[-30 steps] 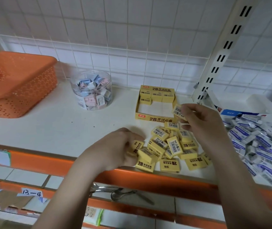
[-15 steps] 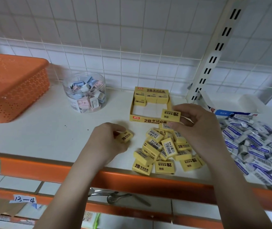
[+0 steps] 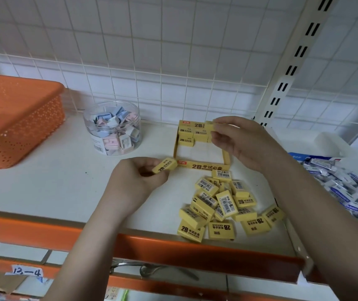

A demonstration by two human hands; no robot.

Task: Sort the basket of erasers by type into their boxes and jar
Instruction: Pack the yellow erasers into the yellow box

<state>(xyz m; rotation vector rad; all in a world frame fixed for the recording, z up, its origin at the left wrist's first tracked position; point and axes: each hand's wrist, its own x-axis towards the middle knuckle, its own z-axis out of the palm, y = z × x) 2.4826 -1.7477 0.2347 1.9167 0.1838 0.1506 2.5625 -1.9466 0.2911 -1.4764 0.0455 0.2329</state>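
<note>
Step in hand: filling the yellow box (image 3: 203, 165) with yellow 2B erasers, one from each hand, judging by the rows started along its far wall.
Right hand (image 3: 242, 142): over the far right corner of the box, fingers pinching a yellow eraser (image 3: 209, 125) by its end, held level above the far row.
Left hand (image 3: 137, 178): near the box's near left corner, fingers curled round a second eraser (image 3: 165, 165), printed face up, just outside the front wall.
Loose pile (image 3: 223, 205): yellow erasers heaped on the shelf (image 3: 43, 187) just near of the box, some barcode up, some label up.
Other types: pastel erasers in the clear jar (image 3: 114, 129) at the left of the box; blue-and-white erasers (image 3: 345, 187) spread at the far right, beside their white box (image 3: 317, 146).
Basket (image 3: 17, 118): orange, at the far left, well apart from the work.
Doing it well: set the right eraser snug against its neighbours, label up like the rest, and close the far row before starting the next, so that no gaps waste room. Bring the left eraser in only once the right hand is clear.
</note>
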